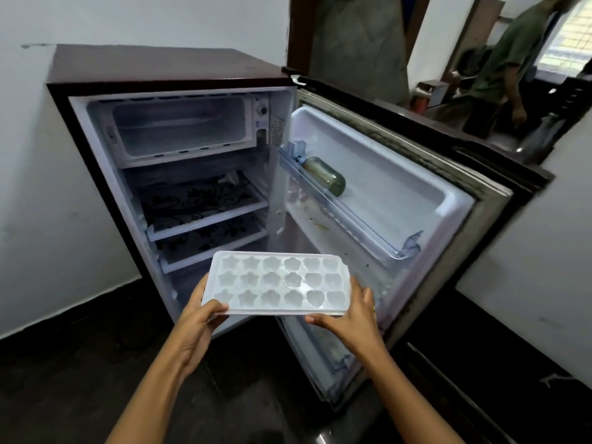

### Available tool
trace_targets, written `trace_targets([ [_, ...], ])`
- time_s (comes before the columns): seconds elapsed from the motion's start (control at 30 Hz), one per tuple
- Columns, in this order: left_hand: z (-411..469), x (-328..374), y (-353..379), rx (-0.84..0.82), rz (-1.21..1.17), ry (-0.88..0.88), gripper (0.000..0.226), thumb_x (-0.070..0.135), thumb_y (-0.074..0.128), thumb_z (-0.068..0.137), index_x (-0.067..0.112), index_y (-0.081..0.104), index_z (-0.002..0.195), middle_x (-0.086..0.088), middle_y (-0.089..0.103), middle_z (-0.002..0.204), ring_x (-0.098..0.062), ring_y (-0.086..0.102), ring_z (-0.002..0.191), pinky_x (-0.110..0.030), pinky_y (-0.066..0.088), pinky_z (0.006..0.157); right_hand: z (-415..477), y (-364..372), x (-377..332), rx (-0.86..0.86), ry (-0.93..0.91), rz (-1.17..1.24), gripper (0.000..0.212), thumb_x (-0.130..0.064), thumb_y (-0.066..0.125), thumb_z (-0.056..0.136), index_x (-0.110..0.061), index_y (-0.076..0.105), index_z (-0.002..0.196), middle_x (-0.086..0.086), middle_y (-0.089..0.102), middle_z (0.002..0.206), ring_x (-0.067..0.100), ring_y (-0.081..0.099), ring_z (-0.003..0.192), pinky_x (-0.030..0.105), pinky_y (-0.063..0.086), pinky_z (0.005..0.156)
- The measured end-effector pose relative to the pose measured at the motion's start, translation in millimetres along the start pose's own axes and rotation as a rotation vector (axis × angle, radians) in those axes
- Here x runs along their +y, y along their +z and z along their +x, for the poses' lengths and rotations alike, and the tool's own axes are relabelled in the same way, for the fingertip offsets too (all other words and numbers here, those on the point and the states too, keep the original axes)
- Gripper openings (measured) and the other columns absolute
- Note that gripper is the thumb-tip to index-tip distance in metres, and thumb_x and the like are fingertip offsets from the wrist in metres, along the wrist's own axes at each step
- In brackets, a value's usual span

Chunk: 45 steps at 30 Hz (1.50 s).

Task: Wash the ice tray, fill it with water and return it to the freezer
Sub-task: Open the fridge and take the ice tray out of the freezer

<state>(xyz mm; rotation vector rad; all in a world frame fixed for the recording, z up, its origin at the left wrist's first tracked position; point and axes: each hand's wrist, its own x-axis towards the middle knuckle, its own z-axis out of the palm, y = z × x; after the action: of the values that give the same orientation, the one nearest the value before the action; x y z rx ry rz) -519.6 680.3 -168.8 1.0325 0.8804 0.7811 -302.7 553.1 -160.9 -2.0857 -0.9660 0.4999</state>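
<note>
A white ice tray point(278, 282) with star and flower shaped cells is held level in front of the open small fridge point(166, 72). My left hand point(200, 318) grips its near left corner, thumb on top. My right hand point(349, 322) grips the near right corner, fingers round the end. The freezer compartment point(179, 129) at the top of the fridge stands open with nothing inside. I cannot tell whether the cells hold water.
The fridge door point(400, 193) swings open to the right, with a green bottle point(323, 176) lying in its upper rack. Two patterned shelves point(205, 203) sit below the freezer. White walls flank the fridge. A person in a green shirt point(512, 49) stands at the far right.
</note>
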Motion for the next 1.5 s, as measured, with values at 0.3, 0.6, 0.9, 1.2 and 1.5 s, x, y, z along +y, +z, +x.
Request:
trace_targets([
  [0.3,-52,-21,57,-0.099,-0.124,-0.105,0.064,-0.010,0.034,0.085,0.028,0.046,0.135,-0.009,0.055,0.130,-0.033,0.055,0.114,-0.041,0.053,0.083,-57,-52,49,0.053,0.039,-0.003,0.112,-0.056,0.085,0.046,-0.026,0.030,0.139,0.001,0.038,0.123,0.020,0.032,0.125,0.042,0.027,0.108],
  [0.6,-100,-46,121,-0.236,-0.171,-0.182,0.062,-0.011,0.033,0.084,0.030,0.052,0.127,-0.005,0.061,0.122,-0.030,0.065,0.103,-0.040,0.059,0.067,-119,-107,102,0.143,0.165,0.015,0.109,-0.049,0.087,0.050,-0.027,0.029,0.140,0.001,0.036,0.122,0.023,0.034,0.126,0.044,0.026,0.108],
  [0.9,-126,-86,207,-0.389,-0.177,-0.280,0.060,-0.011,0.032,0.085,0.030,0.053,0.124,-0.005,0.063,0.118,-0.029,0.067,0.099,-0.038,0.060,0.065,-181,-175,155,0.303,0.292,0.052,0.111,-0.048,0.086,0.053,-0.030,0.024,0.143,0.002,0.033,0.125,0.025,0.033,0.126,0.051,0.025,0.110],
  [1.2,-121,-120,303,-0.565,-0.064,-0.370,0.054,-0.004,0.031,0.091,0.035,0.055,0.120,-0.006,0.060,0.125,-0.033,0.062,0.109,-0.040,0.059,0.065,-215,-231,205,0.493,0.488,0.073,0.108,-0.048,0.086,0.053,-0.034,0.025,0.141,-0.002,0.034,0.119,0.026,0.034,0.125,0.049,0.025,0.109],
  [1.5,-103,-157,444,-0.880,0.034,-0.472,0.035,0.017,0.033,0.101,0.034,0.055,0.122,0.000,0.067,0.118,-0.025,0.069,0.098,-0.037,0.058,0.063,-232,-297,257,0.751,0.679,0.103,0.107,-0.045,0.085,0.056,-0.029,0.025,0.143,0.003,0.032,0.129,0.026,0.031,0.127,0.050,0.026,0.109],
])
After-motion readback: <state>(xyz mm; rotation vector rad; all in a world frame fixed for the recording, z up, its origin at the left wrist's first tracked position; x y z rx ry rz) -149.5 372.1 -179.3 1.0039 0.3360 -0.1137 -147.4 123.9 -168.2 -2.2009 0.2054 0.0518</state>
